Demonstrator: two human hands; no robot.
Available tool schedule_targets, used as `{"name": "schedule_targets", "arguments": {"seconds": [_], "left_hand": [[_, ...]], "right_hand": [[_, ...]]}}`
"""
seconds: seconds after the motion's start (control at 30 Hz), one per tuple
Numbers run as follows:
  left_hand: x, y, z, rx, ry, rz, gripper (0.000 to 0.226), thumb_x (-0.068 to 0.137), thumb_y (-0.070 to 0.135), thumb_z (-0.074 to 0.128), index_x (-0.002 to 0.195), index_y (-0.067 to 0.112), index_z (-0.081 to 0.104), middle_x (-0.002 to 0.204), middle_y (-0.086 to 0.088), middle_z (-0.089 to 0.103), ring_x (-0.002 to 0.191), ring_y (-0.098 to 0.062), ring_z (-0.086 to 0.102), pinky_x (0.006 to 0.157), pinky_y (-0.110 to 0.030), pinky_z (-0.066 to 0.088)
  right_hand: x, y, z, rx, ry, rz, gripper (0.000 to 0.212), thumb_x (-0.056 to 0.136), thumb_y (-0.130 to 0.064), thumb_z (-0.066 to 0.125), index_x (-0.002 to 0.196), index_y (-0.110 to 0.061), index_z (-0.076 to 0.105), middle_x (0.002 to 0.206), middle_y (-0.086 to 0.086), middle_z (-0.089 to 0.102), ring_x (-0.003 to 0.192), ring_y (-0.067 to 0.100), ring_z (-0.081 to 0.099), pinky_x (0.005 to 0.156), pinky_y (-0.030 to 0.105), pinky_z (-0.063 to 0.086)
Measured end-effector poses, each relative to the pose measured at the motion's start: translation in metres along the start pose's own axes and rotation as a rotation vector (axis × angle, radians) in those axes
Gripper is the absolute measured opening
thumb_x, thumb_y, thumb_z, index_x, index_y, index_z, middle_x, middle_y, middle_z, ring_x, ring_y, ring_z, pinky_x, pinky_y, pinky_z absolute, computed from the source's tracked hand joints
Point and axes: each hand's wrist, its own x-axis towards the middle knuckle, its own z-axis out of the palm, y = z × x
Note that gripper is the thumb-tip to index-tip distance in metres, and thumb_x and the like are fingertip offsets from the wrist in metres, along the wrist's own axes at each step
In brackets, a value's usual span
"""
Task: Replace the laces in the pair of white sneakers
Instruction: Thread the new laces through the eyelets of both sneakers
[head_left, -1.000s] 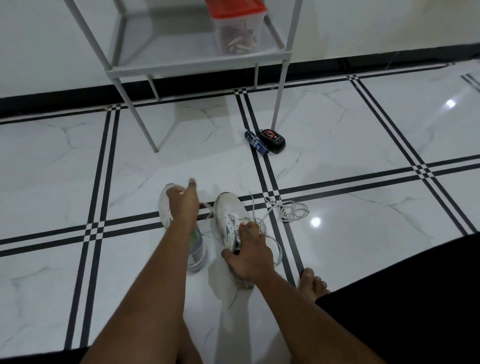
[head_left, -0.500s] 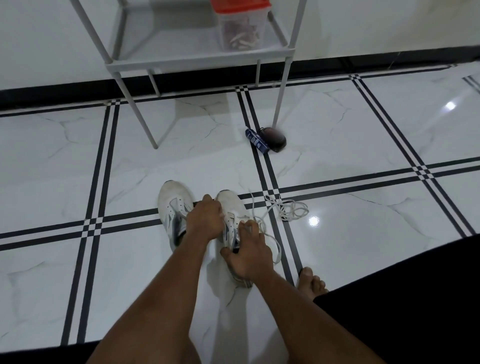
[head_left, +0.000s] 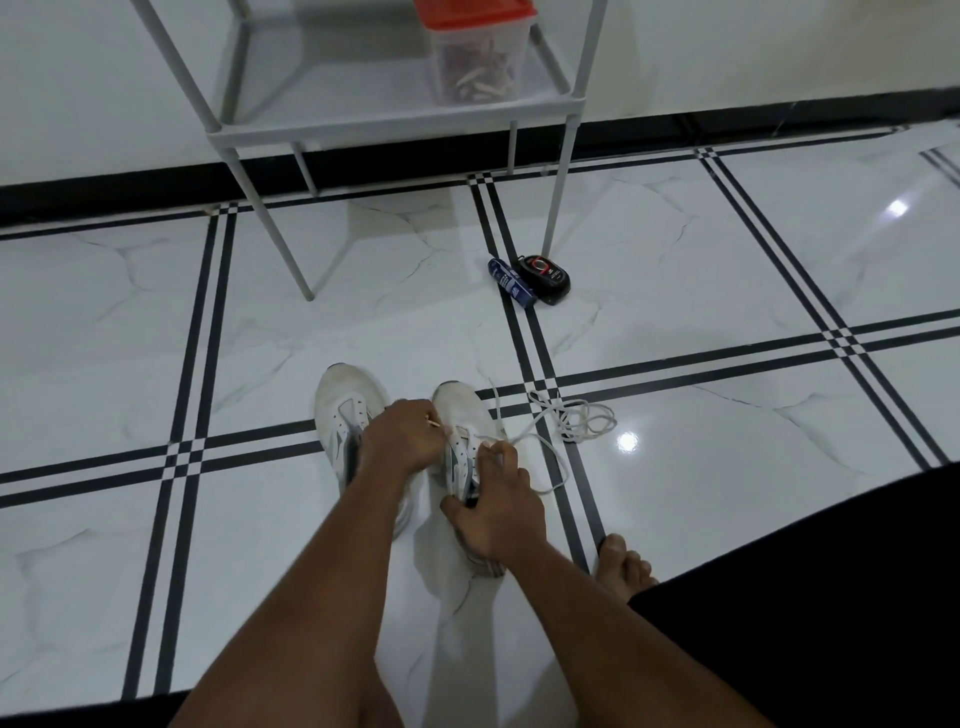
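— How are the shoes seen?

— Two white sneakers are seen side by side on the shiny tiled floor (head_left: 675, 519), toes pointed away. The left sneaker (head_left: 337, 410) is white with grey marks on its side. The right sneaker (head_left: 460, 415) looks the same, and its toe is a bit dirty.

— What is held?

— The right sneaker is gripped near its heel by the right hand (head_left: 496, 514), with the thumb curled on one side and the fingers bent over the top. A white lace (head_left: 540, 421) is threaded through the shoe. It is pinched by those fingers, it seems, though this cannot be told for sure. The left hand (head_left: 402, 439) is placed just across from that grip, over the gap between the two shoes. Its fingers are curled small and tight, and something thin is pinched at the tips. What it is cannot be told.

— Where does the lace go?

— From the grip it is trailed away to the right and is piled in loose loops on the floor.

— Are any boxes seen?

— Far beyond the grip, a clear tub (head_left: 478, 57) with a red lid is kept on a grey metal rack (head_left: 395, 124). It is filled with small pale and brown bits, too blurry to name. Near one rack leg, a blue tube (head_left: 511, 283) and a black case (head_left: 545, 273) are laid touching each other. A bare foot (head_left: 623, 566) is seen just beside the right wrist.
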Motion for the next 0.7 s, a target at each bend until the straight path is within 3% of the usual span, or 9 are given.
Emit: {"name": "schedule_targets", "arguments": {"seconds": [0.07, 0.23, 0.33, 0.43, 0.53, 0.6, 0.7], "left_hand": [[-0.002, 0.001, 0.004, 0.011, 0.019, 0.001, 0.019, 0.090, 0.047, 0.066, 0.100, 0.031, 0.071, 0.112, 0.004, 0.068, 0.103, -0.024, 0.066, 0.085, -0.038, 0.054], [-0.005, 0.007, -0.005, -0.263, 0.263, -0.127, 0.012, 0.094, 0.028, 0.058, 0.097, 0.026, 0.069, 0.114, 0.000, 0.056, 0.096, -0.029, 0.066, 0.080, -0.038, 0.052], [-0.004, 0.002, -0.015, -0.354, 0.359, -0.189, 0.011, 0.097, 0.027, 0.058, 0.099, 0.023, 0.069, 0.115, 0.000, 0.054, 0.096, -0.027, 0.065, 0.075, -0.036, 0.047], [-0.001, -0.006, -0.013, -0.318, 0.309, -0.167, 0.012, 0.097, 0.026, 0.058, 0.100, 0.024, 0.069, 0.117, 0.000, 0.054, 0.100, -0.027, 0.065, 0.078, -0.038, 0.050], [0.003, -0.008, -0.009, -0.202, 0.187, -0.075, 0.020, 0.094, 0.032, 0.060, 0.111, 0.027, 0.070, 0.123, -0.001, 0.055, 0.112, -0.030, 0.063, 0.093, -0.045, 0.050], [0.005, -0.007, -0.006, -0.006, 0.179, -0.034, 0.035, 0.092, 0.037, 0.063, 0.126, 0.032, 0.065, 0.138, 0.002, 0.052, 0.128, -0.030, 0.051, 0.106, -0.053, 0.037], [0.002, -0.005, -0.005, 0.221, 0.343, -0.014, 0.046, 0.087, 0.034, 0.065, 0.133, 0.032, 0.061, 0.150, 0.006, 0.049, 0.147, -0.036, 0.031, 0.117, -0.066, -0.001]], "right_hand": [[0.000, 0.001, 0.000, 0.002, 0.003, -0.004, 0.089, 0.081, -0.070, 0.058, 0.155, -0.027, 0.033, 0.159, -0.004, 0.024, 0.125, 0.031, 0.051, 0.098, 0.049, 0.053], [0.001, 0.002, 0.001, -0.014, -0.020, 0.015, 0.093, 0.082, -0.072, 0.056, 0.159, -0.026, 0.030, 0.163, -0.003, 0.020, 0.131, 0.030, 0.046, 0.101, 0.050, 0.051], [0.003, 0.001, 0.002, -0.010, -0.019, 0.021, 0.094, 0.082, -0.072, 0.056, 0.159, -0.026, 0.029, 0.162, -0.004, 0.020, 0.134, 0.030, 0.046, 0.101, 0.051, 0.052], [0.003, 0.003, 0.005, 0.001, -0.018, 0.027, 0.096, 0.081, -0.073, 0.055, 0.160, -0.026, 0.028, 0.163, -0.004, 0.019, 0.137, 0.031, 0.045, 0.103, 0.052, 0.052], [0.004, 0.006, 0.007, 0.012, -0.007, 0.025, 0.096, 0.080, -0.074, 0.056, 0.159, -0.026, 0.029, 0.163, -0.004, 0.019, 0.137, 0.031, 0.045, 0.103, 0.053, 0.052], [0.004, 0.005, 0.006, 0.024, -0.007, 0.031, 0.096, 0.080, -0.075, 0.055, 0.158, -0.027, 0.030, 0.163, -0.004, 0.020, 0.137, 0.031, 0.044, 0.104, 0.054, 0.051], [0.004, 0.000, 0.003, 0.059, 0.038, 0.041, 0.088, 0.081, -0.081, 0.051, 0.151, -0.028, 0.042, 0.155, -0.005, 0.030, 0.130, 0.029, 0.047, 0.104, 0.053, 0.050]]}}
